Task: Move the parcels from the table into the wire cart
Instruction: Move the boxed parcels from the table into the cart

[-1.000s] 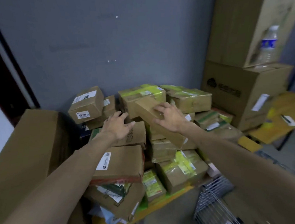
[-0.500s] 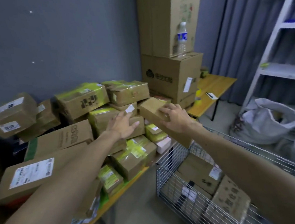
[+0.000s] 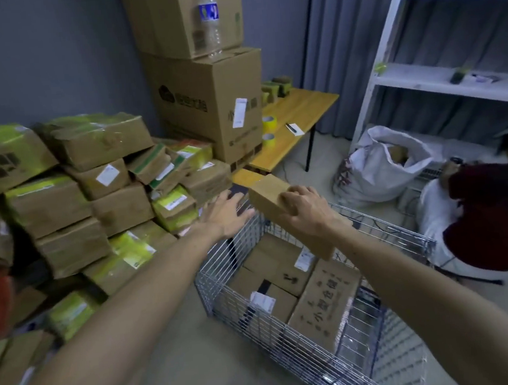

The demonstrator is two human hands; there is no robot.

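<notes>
My right hand [image 3: 305, 211] grips a long plain cardboard parcel [image 3: 270, 195] and holds it in the air over the far end of the wire cart [image 3: 224, 290]. My left hand [image 3: 227, 214] is beside it with fingers spread, holding nothing, just above the cart's far left corner. Several brown parcels [image 3: 279, 263] lie inside the cart, one with large printed characters [image 3: 324, 303]. A pile of taped cardboard parcels [image 3: 92, 188] covers the table at the left.
Two big cartons [image 3: 208, 104] with a water bottle [image 3: 210, 21] stand at the back on a wooden table [image 3: 298, 121] with tape rolls. White shelving [image 3: 439, 78] and a white sack [image 3: 388, 162] stand at the right. A person in dark red [image 3: 494, 211] crouches there.
My right hand lifted the long parcel off the pile and carried it right, over the cart. My left hand left the pile and followed. The view swung right.
</notes>
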